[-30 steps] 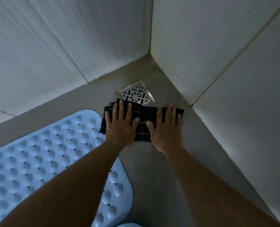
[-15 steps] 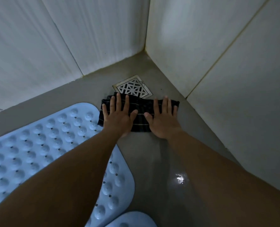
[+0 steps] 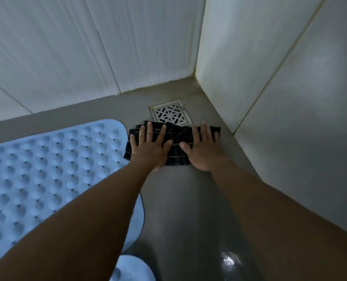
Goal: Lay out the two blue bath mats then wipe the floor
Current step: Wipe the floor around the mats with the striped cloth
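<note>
A dark checked cloth lies folded on the grey floor, just in front of the drain. My left hand presses flat on its left half, fingers spread. My right hand presses flat on its right half the same way. A light blue bath mat with round bumps lies flat on the floor to the left, its corner touching the cloth's left edge. A rounded corner of a second blue mat shows at the bottom edge, mostly hidden by my left arm.
A square metal drain grate sits in the floor behind the cloth. White tiled walls meet in a corner beyond it and close in on the right. A wet glint shows on the floor near the bottom.
Both hands and the cloth have slid a little away from me towards the drain and the corner; the view has shifted, showing more of the near floor and the second mat's corner.
</note>
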Demonstrator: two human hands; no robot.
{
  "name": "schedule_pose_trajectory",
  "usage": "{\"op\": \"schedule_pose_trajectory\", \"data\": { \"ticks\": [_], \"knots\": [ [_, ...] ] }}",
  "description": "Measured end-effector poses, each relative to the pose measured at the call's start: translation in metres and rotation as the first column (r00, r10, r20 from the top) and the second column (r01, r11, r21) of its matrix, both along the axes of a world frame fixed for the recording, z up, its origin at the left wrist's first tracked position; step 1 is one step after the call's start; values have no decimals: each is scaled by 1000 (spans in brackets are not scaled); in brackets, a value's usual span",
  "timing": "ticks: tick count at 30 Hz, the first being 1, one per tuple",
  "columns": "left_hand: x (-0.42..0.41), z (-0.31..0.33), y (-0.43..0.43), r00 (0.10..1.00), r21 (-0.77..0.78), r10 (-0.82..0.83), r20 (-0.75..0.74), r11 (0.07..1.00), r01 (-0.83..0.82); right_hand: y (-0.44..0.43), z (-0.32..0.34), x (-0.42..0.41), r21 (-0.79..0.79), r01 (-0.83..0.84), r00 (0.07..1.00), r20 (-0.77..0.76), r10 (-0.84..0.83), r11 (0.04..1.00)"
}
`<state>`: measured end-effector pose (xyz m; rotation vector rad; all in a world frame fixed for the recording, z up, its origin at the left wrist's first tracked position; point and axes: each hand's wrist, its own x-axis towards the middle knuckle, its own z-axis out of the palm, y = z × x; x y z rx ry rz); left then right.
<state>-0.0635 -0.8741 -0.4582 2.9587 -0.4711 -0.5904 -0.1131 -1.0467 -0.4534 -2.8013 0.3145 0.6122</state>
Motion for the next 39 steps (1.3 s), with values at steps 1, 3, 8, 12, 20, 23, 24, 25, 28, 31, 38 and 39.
{"op": "schedule_pose_trajectory", "data": {
  "ticks": [1, 3, 8, 12, 20, 23, 24, 25, 28, 31, 38, 39],
  "knots": [
    [-10, -1, -3, 999, -4, 33, -7, 999, -33, -5, 1, -2, 6, -29, 1000, -4, 29, 1000],
    [-24, -2, -10, 996, -14, 93, -4, 996, -93, -13, 1, -6, 6, -80, 997, 8, 80, 997],
    [-48, -4, -19, 977, -16, 209, 28, 978, -209, -18, -3, -16, -54, -199, 978, 49, 202, 979],
    [-92, -5, -26, 968, -17, 249, 21, 968, -249, -29, 2, -43, -76, -273, 961, 21, 275, 959],
    [-109, -5, -28, 958, -48, 279, 65, 960, -276, -28, -1, -60, -92, -262, 963, 29, 266, 961],
    [-116, -2, -26, 962, -56, 269, 42, 962, -266, -28, 0, -72, -74, -239, 970, 12, 241, 968],
    [-118, -1, -26, 964, -55, 265, 39, 963, -263, -28, -1, -75, -79, -230, 973, 17, 232, 970],
    [-118, -2, -26, 963, -55, 267, 43, 963, -265, -27, -3, -76, -92, -226, 973, 27, 229, 970],
    [-115, -6, -27, 960, -50, 274, 64, 961, -271, -27, -7, -73, -100, -223, 973, 41, 228, 970],
    [-116, -8, -25, 962, -47, 267, 56, 963, -265, -25, -6, -74, -93, -216, 975, 26, 219, 972],
    [-127, -5, -27, 954, -73, 294, 51, 954, -290, -23, -2, -79, -90, -211, 976, 30, 214, 973],
    [-135, -5, -27, 953, -72, 300, 45, 952, -296, -22, -1, -83, -90, -207, 977, 21, 210, 974]
  ]
}}
